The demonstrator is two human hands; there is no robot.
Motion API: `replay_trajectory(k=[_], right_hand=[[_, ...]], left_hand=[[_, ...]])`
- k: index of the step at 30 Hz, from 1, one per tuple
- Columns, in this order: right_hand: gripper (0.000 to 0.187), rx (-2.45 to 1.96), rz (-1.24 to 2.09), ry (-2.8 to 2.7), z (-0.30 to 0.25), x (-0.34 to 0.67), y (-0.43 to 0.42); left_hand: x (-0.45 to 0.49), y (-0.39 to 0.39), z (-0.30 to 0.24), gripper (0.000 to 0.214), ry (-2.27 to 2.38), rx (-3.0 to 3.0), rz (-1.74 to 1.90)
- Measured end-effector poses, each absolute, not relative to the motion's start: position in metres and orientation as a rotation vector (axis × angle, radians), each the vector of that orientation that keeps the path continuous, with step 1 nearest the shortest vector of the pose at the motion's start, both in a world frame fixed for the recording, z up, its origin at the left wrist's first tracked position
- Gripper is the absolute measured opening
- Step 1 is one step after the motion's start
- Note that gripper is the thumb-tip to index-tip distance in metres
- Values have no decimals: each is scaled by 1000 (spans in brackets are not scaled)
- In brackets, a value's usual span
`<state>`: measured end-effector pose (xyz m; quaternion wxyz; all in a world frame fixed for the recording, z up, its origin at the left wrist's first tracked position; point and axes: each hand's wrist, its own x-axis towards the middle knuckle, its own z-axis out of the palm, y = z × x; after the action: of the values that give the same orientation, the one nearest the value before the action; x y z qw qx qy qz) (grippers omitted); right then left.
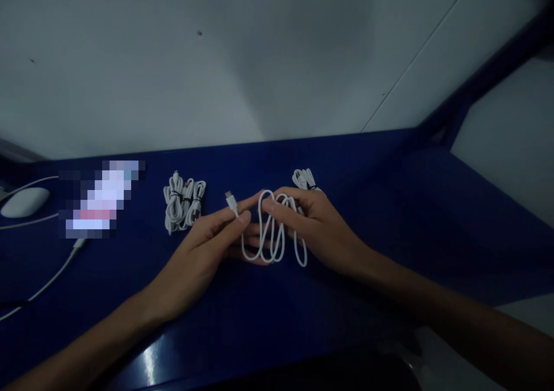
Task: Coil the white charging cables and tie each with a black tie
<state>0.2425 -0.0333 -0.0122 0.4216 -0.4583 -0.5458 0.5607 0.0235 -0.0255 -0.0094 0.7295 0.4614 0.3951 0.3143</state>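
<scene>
Both hands hold one white USB cable point(273, 235), bent into loose loops above the blue table. My left hand point(216, 235) pinches it with the thumb just below its plug point(232, 201), which points up; the other fingers pass behind the loops. On the loops' upper right, my right hand point(309, 215) closes thumb and fingers around the cable. Beyond my left hand lie several white cables in tied bundles point(184, 201), with dark ties round them. Another tied white cable point(303, 178) sits just behind my right hand, which partly covers it.
To the left lies a blurred-out lit phone point(101, 197) with a white charging cord point(56, 275) plugged into its lower end. Beside it is a white rounded object point(25, 202) like a mouse. The blue table point(268, 321) meets a pale wall point(173, 79) at the back.
</scene>
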Motion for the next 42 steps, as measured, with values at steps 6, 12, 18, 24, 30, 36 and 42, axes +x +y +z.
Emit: replay_trajectory(k=[6, 12, 18, 24, 30, 36, 42], right_hand=[[15, -1092, 1463, -1343, -12, 243, -33], [12, -1024, 1469, -1376, -10, 243, -34], [11, -1005, 1469, -1405, -9, 245, -35], [15, -1072, 1440, -1404, -7, 244, -37], [32, -1119, 1463, -1223, -6, 244, -37], [47, -1159, 1415, -1178, -11, 249, -35], [54, -1152, 1380, -1302, -5, 245, -36]], left_hand=[[21, -22, -12, 52, 752, 926, 609], [20, -22, -9, 45, 571, 905, 541], [21, -23, -5, 21, 722, 1060, 407], [20, -24, -1, 26, 813, 1323, 443], [22, -26, -6, 35, 835, 1190, 522], [28, -25, -6, 49, 819, 892, 749], [27, -24, -5, 53, 808, 732, 824]])
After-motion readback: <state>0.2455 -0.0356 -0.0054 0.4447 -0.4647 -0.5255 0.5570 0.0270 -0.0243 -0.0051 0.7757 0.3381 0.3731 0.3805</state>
